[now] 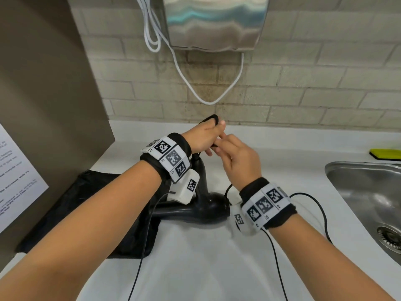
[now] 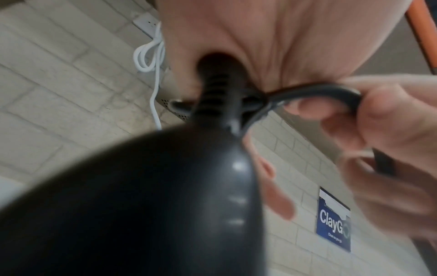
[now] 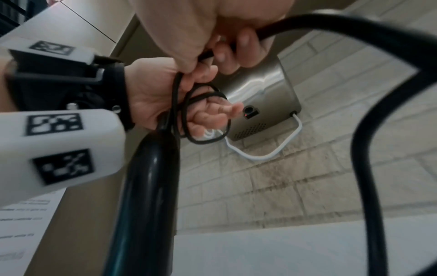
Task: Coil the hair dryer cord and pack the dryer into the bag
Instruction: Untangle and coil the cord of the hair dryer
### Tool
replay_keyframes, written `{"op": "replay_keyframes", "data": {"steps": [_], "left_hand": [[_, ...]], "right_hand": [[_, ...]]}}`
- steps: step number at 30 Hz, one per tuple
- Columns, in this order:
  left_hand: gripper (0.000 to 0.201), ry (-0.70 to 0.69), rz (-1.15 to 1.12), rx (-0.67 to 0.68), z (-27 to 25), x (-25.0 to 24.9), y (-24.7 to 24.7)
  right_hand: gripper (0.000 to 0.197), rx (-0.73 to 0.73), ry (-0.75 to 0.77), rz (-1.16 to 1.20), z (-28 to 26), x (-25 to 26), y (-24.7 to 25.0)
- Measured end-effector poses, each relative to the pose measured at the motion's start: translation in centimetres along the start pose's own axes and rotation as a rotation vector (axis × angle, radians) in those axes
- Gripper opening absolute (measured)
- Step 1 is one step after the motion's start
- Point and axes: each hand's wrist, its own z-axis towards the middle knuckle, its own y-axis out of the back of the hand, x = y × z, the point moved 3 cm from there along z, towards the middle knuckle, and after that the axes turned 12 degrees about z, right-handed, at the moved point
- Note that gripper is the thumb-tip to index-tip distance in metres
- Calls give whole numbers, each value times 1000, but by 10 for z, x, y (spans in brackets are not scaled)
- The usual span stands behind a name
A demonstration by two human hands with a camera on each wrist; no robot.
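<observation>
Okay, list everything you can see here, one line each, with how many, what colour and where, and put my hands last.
hair dryer: one, black, lying on the counter, handle rising toward the left hand
dryer cord: one, black, loops gathered at the hands, the rest trailing over the counter
bag: one, black, flat on the counter at left, partly under the dryer
counter: one, white
sink: one, steel, right
sponge: one, yellow-green, behind the sink
hand dryer: one, steel, on the brick wall
white cable: one, hanging below the hand dryer
printed sheet: one, white, on the left panel
wrist bands: two, black with markers
hands: left hand holds the cord loops; right hand pinches the cord
</observation>
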Motion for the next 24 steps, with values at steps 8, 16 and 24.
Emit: {"op": "replay_keyframes", "data": {"steps": [8, 16, 24], "left_hand": [[80, -58, -235, 287, 0, -3, -3], [51, -30, -389, 152, 2, 9, 6], [43, -8, -448, 181, 3, 17, 9]], "right_hand": [[41, -45, -263, 117, 40, -8, 26], [36, 193, -416, 450, 34, -43, 8], [30, 203, -641, 874, 24, -39, 12]]}}
